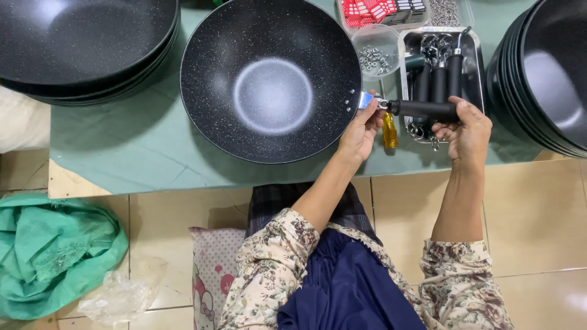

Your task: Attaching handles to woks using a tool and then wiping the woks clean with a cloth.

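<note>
Your right hand [468, 131] grips the black handle [425, 109], its long axis running left-right, metal end pointing left at the speckled wok [269, 79] rim. Your left hand [361, 131], nearer the wok, pinches that joint, a yellow screwdriver [389, 131] just beneath. Beyond, upper right on the tabletop [134, 140]: steel tray [472, 58] of handles, clear cup of nuts [374, 52], red and black packets [382, 9].
</note>
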